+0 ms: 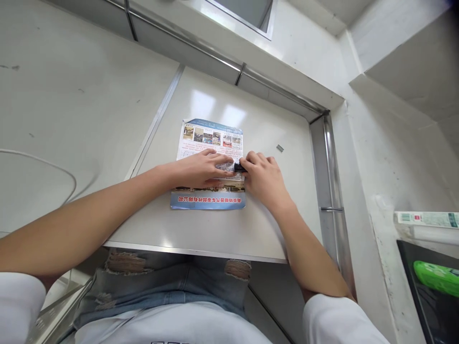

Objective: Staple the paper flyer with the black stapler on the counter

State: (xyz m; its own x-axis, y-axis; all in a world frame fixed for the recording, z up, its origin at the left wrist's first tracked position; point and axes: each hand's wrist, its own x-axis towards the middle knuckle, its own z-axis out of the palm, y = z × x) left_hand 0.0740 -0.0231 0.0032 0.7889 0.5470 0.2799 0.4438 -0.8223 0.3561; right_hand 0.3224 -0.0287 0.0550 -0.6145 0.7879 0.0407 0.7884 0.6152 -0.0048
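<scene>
A printed sheet with small photos and a blue band of red characters (208,200) lies on the pale tabletop. My left hand (204,168) rests on the sheet, palm down, with its fingers spread. At the sheet's right edge, my right hand (263,177) is closed around a small black object (239,167), which looks like a stapler. The black object's tip overlaps the sheet close to my left fingertips. Most of it is hidden by my right hand. To the right of the sheet lies a small grey metallic strip (280,148).
A white cable (46,157) curves over the left panel of the table (107,95). Metal rails (332,162) and a wall border the right side. Farther right are a white-and-green box (426,219) and a green packet (437,278) on a dark surface.
</scene>
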